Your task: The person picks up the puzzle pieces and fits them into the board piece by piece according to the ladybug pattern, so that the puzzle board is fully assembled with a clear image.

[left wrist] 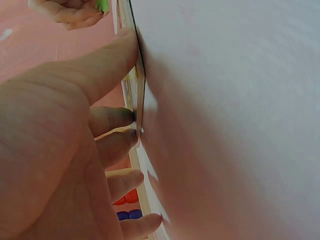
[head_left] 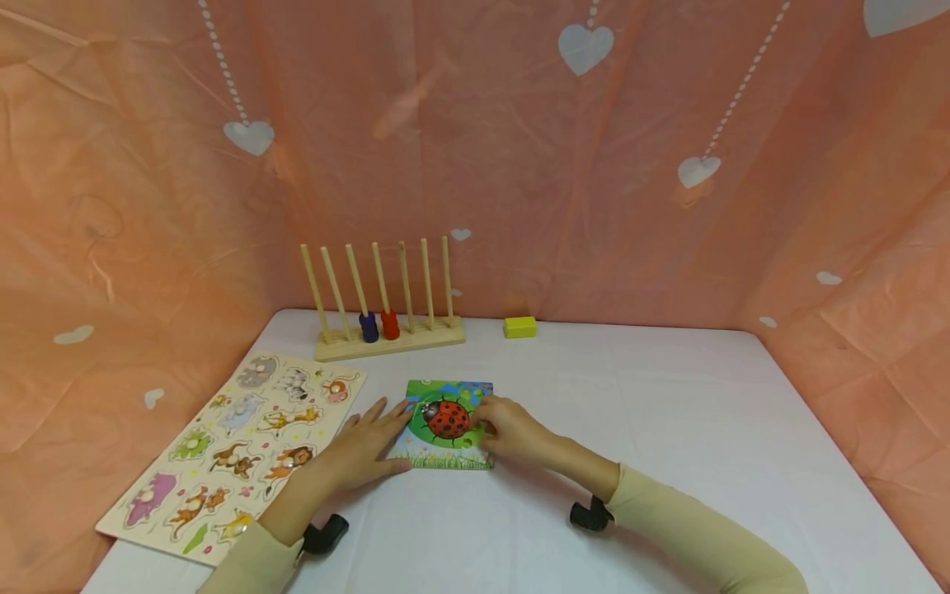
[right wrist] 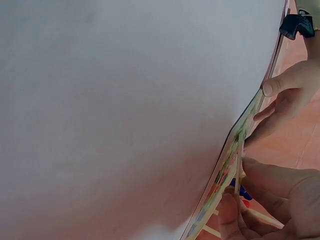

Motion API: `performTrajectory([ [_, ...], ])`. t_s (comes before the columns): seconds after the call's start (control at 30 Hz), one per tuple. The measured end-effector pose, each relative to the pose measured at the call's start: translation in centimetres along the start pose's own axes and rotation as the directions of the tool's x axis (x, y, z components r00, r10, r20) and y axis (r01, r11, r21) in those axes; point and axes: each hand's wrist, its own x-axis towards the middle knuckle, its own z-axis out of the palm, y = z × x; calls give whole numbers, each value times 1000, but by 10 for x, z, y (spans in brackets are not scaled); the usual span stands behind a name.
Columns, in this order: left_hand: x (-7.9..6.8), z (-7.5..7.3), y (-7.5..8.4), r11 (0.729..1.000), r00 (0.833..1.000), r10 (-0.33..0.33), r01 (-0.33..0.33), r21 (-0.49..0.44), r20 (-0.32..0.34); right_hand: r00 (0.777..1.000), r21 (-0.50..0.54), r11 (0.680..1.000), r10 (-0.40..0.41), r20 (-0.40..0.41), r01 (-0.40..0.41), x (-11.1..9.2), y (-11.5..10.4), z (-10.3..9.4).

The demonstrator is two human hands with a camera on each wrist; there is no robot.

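A square ladybug jigsaw puzzle (head_left: 449, 422) lies on the white table in front of the person. Along its left side rests the left hand (head_left: 364, 452), fingers spread and the fingertips and thumb (left wrist: 122, 55) right at the puzzle's edge. Over the right side of the puzzle, the right hand (head_left: 512, 427) pinches a thin wooden puzzle piece (right wrist: 239, 172) between thumb and fingers. A bit of green on that puzzle piece (left wrist: 102, 6) shows in the left wrist view; most of it is hidden by the fingers.
A wooden animal peg puzzle board (head_left: 248, 445) lies at the left, partly under the left forearm. Behind stands a wooden rack (head_left: 438, 332) of upright pegs with a blue bead (head_left: 369, 327) and a red bead (head_left: 390, 324). A yellow block (head_left: 519, 327) sits near the back edge.
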Motion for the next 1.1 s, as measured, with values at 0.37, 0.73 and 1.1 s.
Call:
performTrajectory([
  [0.37, 1, 0, 1, 1000, 1000, -1, 1, 2, 1, 999, -80, 997, -18, 38, 21, 5, -4, 0],
  [0.73, 2, 1, -1, 1000, 1000, 9, -9, 12, -7, 997, -72, 997, 15, 81, -9, 5, -7, 3],
  [1.1, 0, -1, 1, 1000, 1000, 3, -3, 0, 5, 997, -140, 990, 36, 71, -26, 5, -9, 7],
])
